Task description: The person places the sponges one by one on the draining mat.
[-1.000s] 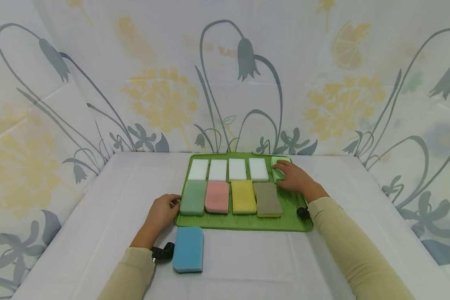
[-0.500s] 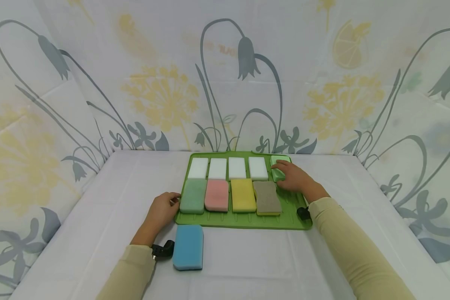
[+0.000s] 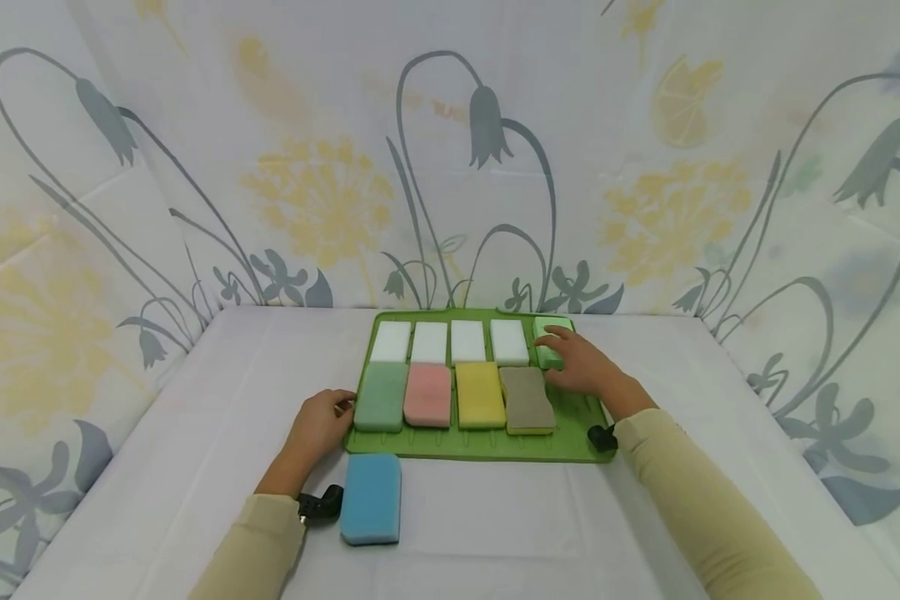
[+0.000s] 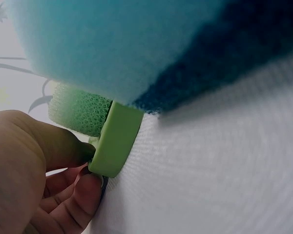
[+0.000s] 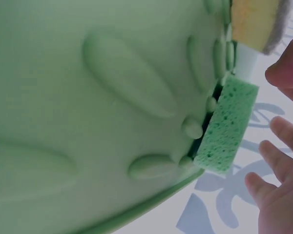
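My left hand [image 3: 321, 425] pinches the left rim of a green ridged drying mat [image 3: 480, 446]; in the left wrist view the thumb lies on top of that rim and curled fingers are below. Above the light green sponge [image 5: 228, 124] at the mat's far right corner, my right hand [image 3: 588, 367] has its fingers spread, with a gap between them and the sponge in the right wrist view. A blue sponge [image 3: 371, 498] with a dark underside lies on the white cloth beside my left wrist.
Several white sponges [image 3: 429, 342] form the mat's back row. In front lie a dull green sponge [image 3: 382, 397], a pink sponge [image 3: 427, 396], a yellow sponge [image 3: 481, 396] and a grey-topped sponge [image 3: 527, 400]. A flower-printed curtain [image 3: 315, 200] stands behind.
My right fingers have come off the light green sponge and spread. The left hand keeps its hold on the mat. The head view has shifted slightly.
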`<state>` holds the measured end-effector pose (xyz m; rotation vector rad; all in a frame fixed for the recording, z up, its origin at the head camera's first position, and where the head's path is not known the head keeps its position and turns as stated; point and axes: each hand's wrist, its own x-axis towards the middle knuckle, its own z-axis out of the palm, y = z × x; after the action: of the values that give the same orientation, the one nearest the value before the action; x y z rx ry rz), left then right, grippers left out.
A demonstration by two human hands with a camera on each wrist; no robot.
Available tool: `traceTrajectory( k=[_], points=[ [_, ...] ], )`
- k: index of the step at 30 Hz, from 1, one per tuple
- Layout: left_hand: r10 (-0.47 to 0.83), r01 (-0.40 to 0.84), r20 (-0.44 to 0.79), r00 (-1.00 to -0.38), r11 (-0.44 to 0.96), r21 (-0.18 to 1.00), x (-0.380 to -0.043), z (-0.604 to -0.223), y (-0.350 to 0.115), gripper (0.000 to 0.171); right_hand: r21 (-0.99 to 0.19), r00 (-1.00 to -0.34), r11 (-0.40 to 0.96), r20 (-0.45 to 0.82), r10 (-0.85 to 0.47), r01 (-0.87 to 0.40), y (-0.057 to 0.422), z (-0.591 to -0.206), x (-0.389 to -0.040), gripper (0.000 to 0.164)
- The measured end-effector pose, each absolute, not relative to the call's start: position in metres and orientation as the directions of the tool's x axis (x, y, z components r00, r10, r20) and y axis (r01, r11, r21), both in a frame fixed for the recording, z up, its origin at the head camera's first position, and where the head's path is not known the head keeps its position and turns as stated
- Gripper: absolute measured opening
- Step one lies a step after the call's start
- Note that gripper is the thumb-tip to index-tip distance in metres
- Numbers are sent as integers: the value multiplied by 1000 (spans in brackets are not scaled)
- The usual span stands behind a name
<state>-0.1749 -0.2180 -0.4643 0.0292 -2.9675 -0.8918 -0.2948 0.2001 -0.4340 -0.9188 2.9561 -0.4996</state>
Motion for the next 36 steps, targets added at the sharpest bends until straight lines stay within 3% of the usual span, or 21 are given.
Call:
traceTrajectory(
  k=[14,36],
  points=[
    [-25,5,46,-999,832,555,-174,-463,-217,35,-322,-819,758,117,-562,-567,189,-425,-272,50],
    [-28,-6,32,-999,832,554,-173,-464,-217,35,-303,-707,645,184,-683,-702,134,-405,-214,50]
  ],
)
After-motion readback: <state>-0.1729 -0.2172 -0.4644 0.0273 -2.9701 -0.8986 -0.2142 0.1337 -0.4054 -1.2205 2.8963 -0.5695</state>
